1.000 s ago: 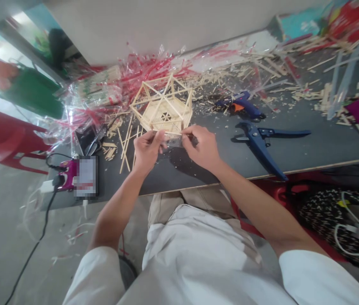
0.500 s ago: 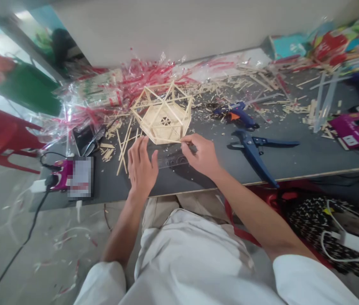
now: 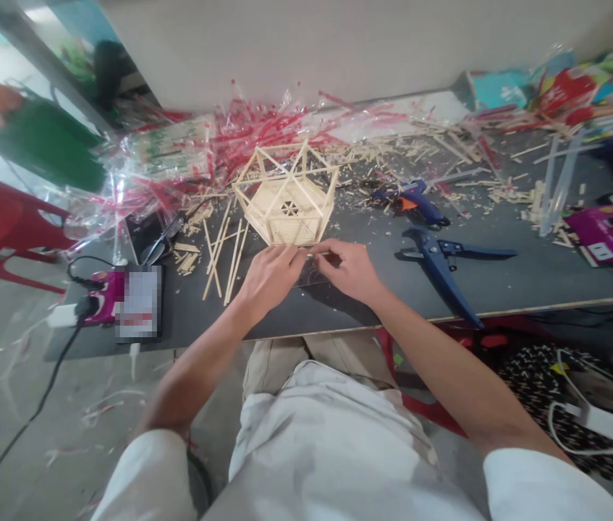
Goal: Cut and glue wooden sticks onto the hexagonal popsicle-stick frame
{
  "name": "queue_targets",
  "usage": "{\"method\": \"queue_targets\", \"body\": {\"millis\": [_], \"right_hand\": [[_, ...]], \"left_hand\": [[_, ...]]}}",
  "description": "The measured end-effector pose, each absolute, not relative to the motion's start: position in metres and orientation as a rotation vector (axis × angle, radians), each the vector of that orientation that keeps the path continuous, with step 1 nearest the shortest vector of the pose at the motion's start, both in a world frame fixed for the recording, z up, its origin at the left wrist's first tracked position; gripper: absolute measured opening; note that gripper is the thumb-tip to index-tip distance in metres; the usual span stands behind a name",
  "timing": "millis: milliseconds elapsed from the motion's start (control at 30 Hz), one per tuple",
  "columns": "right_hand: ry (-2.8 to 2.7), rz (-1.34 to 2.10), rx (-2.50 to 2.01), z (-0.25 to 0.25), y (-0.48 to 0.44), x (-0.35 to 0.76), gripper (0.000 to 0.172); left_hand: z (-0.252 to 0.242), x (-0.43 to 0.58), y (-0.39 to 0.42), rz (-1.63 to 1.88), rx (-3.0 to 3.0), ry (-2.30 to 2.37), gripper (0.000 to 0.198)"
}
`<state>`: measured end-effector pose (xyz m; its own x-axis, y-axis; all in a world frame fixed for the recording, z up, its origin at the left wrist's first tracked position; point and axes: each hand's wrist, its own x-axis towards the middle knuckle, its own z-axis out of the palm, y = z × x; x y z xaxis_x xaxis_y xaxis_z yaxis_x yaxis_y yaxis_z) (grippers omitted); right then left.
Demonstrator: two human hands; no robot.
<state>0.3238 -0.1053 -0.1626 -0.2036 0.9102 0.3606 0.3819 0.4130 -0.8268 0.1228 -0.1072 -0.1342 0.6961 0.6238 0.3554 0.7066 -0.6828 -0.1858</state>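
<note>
A basket-like frame of thin wooden sticks (image 3: 284, 230), with a slatted base and triangular struts round its open sides, rests on the grey table. At its near edge, my left hand (image 3: 278, 273) has its fingers drawn together; what lies under them is hidden. The fingertips of my right hand (image 3: 347, 268) are pinched close beside, almost meeting the left ones. A pale bit of wooden stick (image 3: 311, 252) shows at the right fingertips, mostly covered. Beneath the hands lies a clear ruler-like template (image 3: 309, 277), partly hidden.
Blue cutters (image 3: 439, 264) and a blue glue gun (image 3: 420, 204) lie to the right. Loose sticks (image 3: 213, 264) are at the left, near a phone (image 3: 140, 304) and a purple power strip (image 3: 105, 297). Plastic wrappers (image 3: 268, 126) and stick scraps line the back. The table's front edge (image 3: 263, 337) is close.
My left hand has moved right from the frame's left side, closing its spread fingers beside my right hand. My right hand stays pinched at the near edge. The view has shifted slightly.
</note>
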Motion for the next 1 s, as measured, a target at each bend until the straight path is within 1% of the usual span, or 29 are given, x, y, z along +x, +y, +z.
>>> {"method": "queue_targets", "body": {"millis": [167, 400, 633, 833, 1000], "right_hand": [[-1.769, 0.836, -1.170, -0.165, -0.102, 0.323, 0.024], [-1.758, 0.906, -1.160, -0.164, -0.102, 0.326, 0.023], [-1.767, 0.843, -1.172, -0.164, -0.102, 0.326, 0.024], [-1.773, 0.860, -1.173, -0.168, -0.100, 0.326, 0.024], [-1.761, 0.886, -1.151, -0.170, -0.097, 0.327, 0.024]], "left_hand": [[-0.145, 0.118, -0.110, -0.409, -2.651, -1.135, 0.031], [-0.149, 0.118, -0.113, -0.405, -2.630, -1.124, 0.031], [-0.152, 0.122, -0.113, -0.351, -2.634, -1.226, 0.033], [-0.150, 0.122, -0.113, -0.301, -2.615, -1.255, 0.034], [-0.148, 0.123, -0.114, -0.282, -2.636, -1.292, 0.039]]}}
